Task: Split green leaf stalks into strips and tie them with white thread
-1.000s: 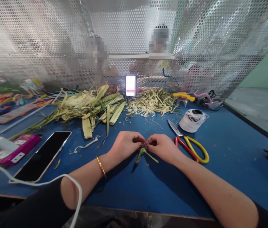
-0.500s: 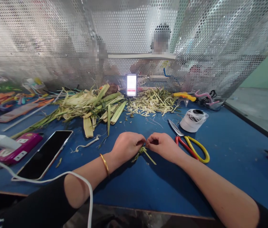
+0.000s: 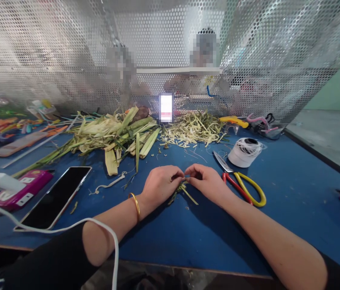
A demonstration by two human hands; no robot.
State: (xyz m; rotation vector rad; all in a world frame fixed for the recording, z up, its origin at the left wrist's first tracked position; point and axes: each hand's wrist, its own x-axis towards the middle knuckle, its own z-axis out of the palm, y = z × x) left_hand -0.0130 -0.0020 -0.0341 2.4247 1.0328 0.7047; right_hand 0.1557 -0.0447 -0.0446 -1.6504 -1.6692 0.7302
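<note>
My left hand is closed in a pinch, its fingertips around a small bundle of green plant strips whose ends stick out below the fingers. Facing it, my right hand also pinches, thumb against forefinger, close to the left fingertips. What the right fingers hold is too small and hidden to make out. To the right lie scissors with one red and one yellow handle, blades apart, beside a spool of white thread.
Leaf stalks and husks are heaped at the back left, cut strips at the back middle. Left are a phone, a purple power strip and a white cable crossing my left forearm. A perforated screen stands behind.
Both hands have shifted slightly upward, and the right thumb and forefinger have come closer to the left fingertips. The bundle stays below the left fingers.
</note>
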